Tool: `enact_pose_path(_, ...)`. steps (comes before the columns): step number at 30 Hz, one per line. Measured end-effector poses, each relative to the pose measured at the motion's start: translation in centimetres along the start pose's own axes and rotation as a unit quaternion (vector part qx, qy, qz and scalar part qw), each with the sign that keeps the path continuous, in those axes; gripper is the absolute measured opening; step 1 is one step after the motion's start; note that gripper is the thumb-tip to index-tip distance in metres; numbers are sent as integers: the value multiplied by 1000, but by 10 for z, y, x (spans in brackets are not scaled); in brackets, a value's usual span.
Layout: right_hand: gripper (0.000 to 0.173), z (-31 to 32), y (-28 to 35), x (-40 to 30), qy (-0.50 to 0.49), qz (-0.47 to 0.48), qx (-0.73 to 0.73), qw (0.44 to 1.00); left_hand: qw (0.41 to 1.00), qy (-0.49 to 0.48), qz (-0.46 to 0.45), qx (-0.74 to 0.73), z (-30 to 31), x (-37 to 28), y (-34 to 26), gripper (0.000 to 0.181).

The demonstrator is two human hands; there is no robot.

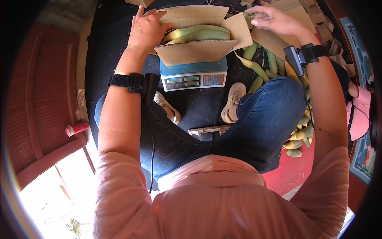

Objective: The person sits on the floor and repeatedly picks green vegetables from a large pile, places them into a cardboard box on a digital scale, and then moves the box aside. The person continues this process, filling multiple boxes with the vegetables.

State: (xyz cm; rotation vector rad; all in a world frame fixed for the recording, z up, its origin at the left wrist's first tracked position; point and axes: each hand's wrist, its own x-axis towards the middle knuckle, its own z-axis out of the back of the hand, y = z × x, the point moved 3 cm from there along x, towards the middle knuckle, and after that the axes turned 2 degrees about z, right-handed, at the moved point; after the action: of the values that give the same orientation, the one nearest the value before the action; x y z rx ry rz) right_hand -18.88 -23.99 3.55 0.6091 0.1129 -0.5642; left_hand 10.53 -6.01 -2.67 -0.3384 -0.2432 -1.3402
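Note:
A cardboard box point(195, 53) with its flaps raised stands on a digital weighing scale point(194, 80). Inside lie long green-yellow radish-like roots point(203, 35). At the box's left end is my left hand point(149, 27), fingers spread, its thumb and fingertips by the flap; whether it grips the cardboard is unclear. Beyond the right flap, my right hand point(264, 19) has its fingers curved near the tip of a green root, and I cannot tell whether it holds that tip. Both wrists carry strapped black devices.
More long roots point(253, 67) are heaped right of the scale, beside my knee. Opened cardboard point(268, 41) leans over them, with smaller boxes behind. A low wooden stool point(209, 130) is between my legs. A person in pink point(359, 113) is at the far right. A red bottle point(77, 129) lies left.

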Motion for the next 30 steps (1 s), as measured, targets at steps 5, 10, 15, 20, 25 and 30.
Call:
enact_pose_path(5, 41, -10, 5, 11, 36, -4, 35, 999, 998, 55, 10, 2, 6, -3, -4, 41)
enact_pose_path(10, 49, -39, 0, 31, 66, -60, 13, 996, 962, 272, 9, -23, 14, -19, -46, 37)
enact_pose_path(15, 67, -81, 4, 62, 124, -169, -29, 977, 952, 306, -9, 1, 7, -28, -54, 17)
enact_pose_path(20, 58, -97, -24, 76, 59, -169, -16, 984, 964, 264, -28, 35, -2, -23, -58, 14)
enact_pose_path(25, 55, -111, -27, 74, -39, -123, 84, 988, 966, 245, -48, 64, 0, -25, -59, 9)
enact_pose_path(30, 53, -94, -5, 84, 16, -111, -95, 989, 965, 249, -55, 58, 2, -22, -60, 8)
